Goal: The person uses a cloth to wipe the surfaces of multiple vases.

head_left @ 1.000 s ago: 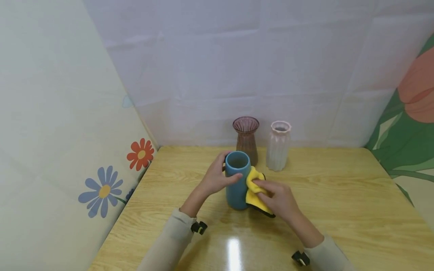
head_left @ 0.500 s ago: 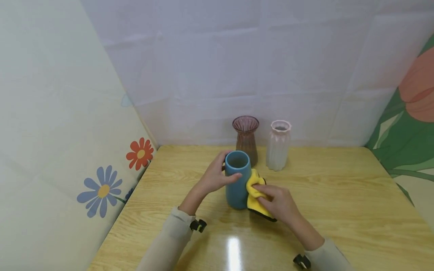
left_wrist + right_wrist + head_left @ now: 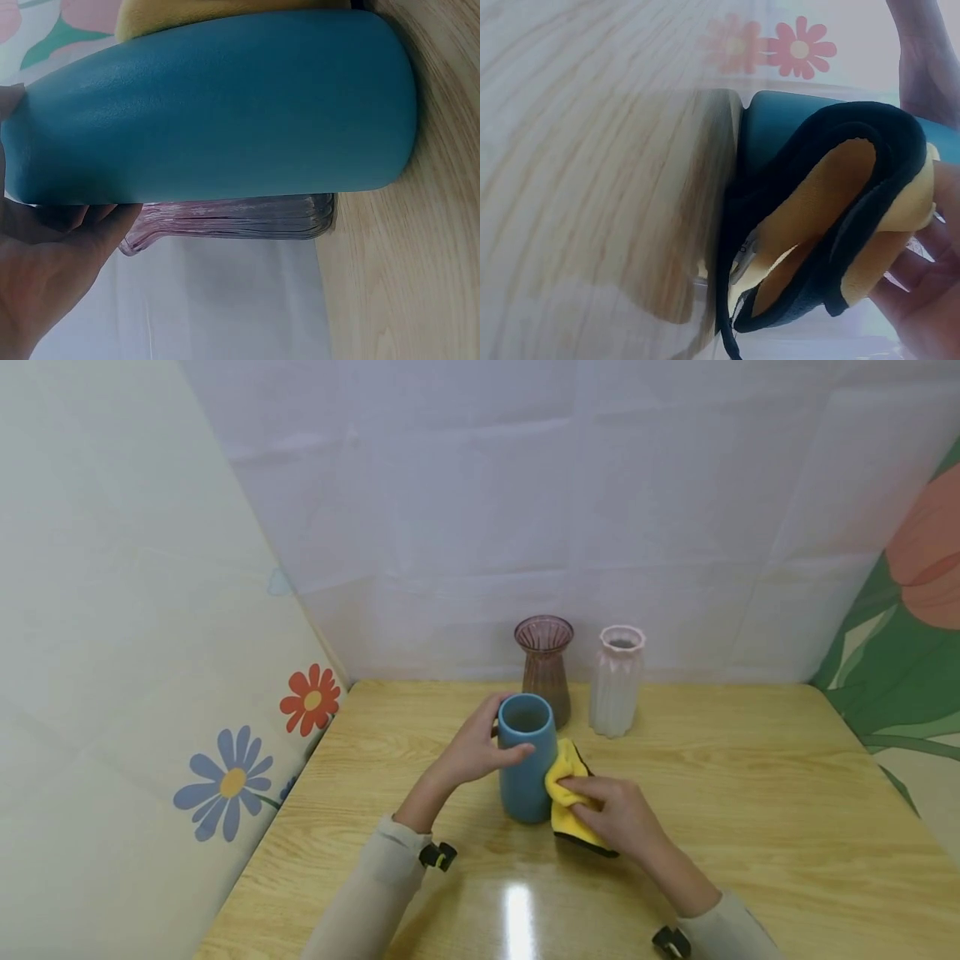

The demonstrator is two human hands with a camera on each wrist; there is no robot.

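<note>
A blue vase (image 3: 527,777) stands upright on the wooden table, its mouth facing up. My left hand (image 3: 477,748) grips it near the top, the thumb across the front and the fingers behind, partly hidden. In the left wrist view the smooth side of the vase (image 3: 225,109) fills the middle. My right hand (image 3: 624,814) pinches a yellow cloth (image 3: 570,785) with a black edge against the vase's right side. Seen from the right wrist, the folded cloth (image 3: 817,202) hangs down to the tabletop, with the fingers (image 3: 930,247) behind it.
Close behind the blue vase is a purple ribbed glass vase (image 3: 546,668), partly covered by it. To the right of that stands a white fluted vase (image 3: 617,685). A pale sheet (image 3: 480,527) rises at the table's (image 3: 750,760) back edge, and a flower-printed one (image 3: 232,782) lines the left.
My right hand has slid the yellow cloth a little downward and toward me along the vase's right side. The left hand and the vase have stayed in place.
</note>
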